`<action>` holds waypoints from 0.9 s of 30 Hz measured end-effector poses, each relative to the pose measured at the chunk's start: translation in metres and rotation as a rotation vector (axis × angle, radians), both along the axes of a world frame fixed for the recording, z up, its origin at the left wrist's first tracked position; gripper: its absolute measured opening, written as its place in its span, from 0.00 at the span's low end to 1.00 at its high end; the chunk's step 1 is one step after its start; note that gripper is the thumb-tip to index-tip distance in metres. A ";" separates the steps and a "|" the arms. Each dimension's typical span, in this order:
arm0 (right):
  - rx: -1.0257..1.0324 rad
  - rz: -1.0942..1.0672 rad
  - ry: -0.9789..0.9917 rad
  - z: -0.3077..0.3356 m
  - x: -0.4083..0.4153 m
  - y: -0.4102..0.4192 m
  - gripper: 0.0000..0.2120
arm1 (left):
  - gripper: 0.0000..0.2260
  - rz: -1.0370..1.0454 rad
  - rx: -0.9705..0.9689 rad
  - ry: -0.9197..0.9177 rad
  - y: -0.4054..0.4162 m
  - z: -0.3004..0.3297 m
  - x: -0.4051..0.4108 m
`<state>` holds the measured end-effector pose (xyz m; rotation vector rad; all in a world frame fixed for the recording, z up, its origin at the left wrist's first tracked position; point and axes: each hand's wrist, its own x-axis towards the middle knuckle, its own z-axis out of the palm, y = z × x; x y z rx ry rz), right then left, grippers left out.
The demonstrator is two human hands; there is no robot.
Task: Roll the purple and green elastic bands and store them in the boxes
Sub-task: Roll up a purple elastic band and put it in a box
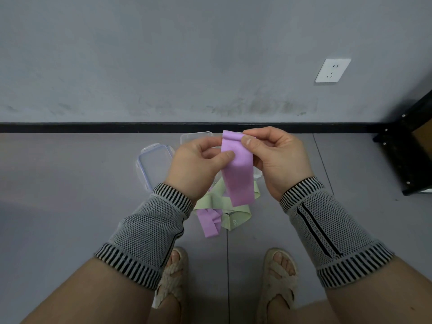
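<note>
both hands (198, 160) pinch purple band (238, 174)

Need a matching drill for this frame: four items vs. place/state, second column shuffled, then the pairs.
Items:
1. held purple band
2. green bands
3. clear lid
4. wall socket

Place/state:
A. on the wall, upper right
B. pinched by both hands, top end curled over
C. flat on the floor, left of the hands
D. tangled on the floor below the hands

Pairs: 1-B, 2-D, 3-C, 4-A
</note>
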<state>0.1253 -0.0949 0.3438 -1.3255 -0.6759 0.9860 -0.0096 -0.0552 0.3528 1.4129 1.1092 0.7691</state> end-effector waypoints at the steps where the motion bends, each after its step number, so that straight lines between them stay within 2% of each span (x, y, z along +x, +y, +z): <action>1: -0.004 -0.004 -0.008 -0.001 0.000 0.000 0.07 | 0.10 -0.011 0.014 0.019 -0.001 0.000 0.001; 10: -0.010 -0.008 0.029 0.000 -0.001 0.000 0.07 | 0.08 0.001 0.081 0.083 -0.001 -0.005 0.004; 17: -0.015 0.017 0.010 0.003 0.000 -0.002 0.08 | 0.06 -0.025 -0.087 -0.049 0.006 -0.003 -0.001; 27: -0.028 0.024 -0.134 0.004 -0.004 -0.003 0.13 | 0.05 -0.009 -0.248 -0.122 0.011 -0.006 -0.004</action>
